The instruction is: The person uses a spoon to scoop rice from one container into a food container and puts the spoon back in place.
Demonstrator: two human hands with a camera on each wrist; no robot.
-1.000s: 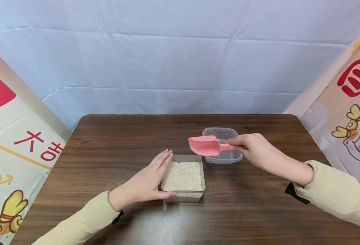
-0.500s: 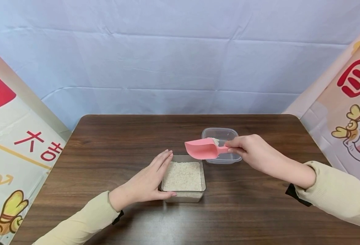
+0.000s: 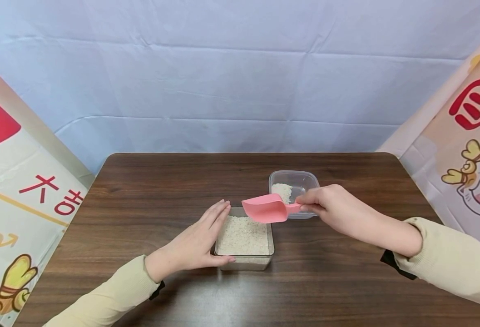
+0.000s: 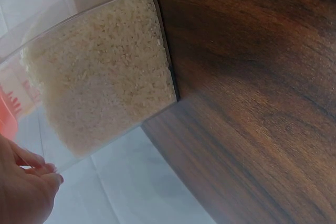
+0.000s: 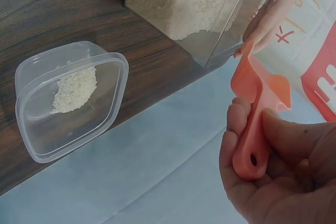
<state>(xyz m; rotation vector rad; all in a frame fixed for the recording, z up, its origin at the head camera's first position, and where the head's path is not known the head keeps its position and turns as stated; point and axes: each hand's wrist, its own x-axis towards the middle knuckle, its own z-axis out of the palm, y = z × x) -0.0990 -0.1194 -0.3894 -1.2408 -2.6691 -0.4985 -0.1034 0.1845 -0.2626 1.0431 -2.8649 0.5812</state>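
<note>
My right hand (image 3: 334,204) pinches the handle of a pink scoop (image 3: 266,210), its bowl pointing left over the back right part of a glass-like, square container (image 3: 245,262). That container is well filled with white rice (image 3: 243,237). No rice shows inside the scoop in the head view. My left hand (image 3: 195,243) rests against the container's left side, fingers straight along the wall and thumb across the front. Behind and to the right stands a clear plastic box (image 5: 73,148) with a small heap of rice (image 5: 76,90) in it; the scoop partly covers it in the head view.
Both containers stand close together on a dark wooden table (image 3: 154,181). A pale blue cloth (image 3: 223,91) hangs behind the table's back edge. Printed banners with red characters flank it on the left (image 3: 31,213) and right (image 3: 468,150).
The scoop and my right hand have moved toward me and slightly left. The rice heap in the clear box has come into view. My left hand has stayed where it was.
</note>
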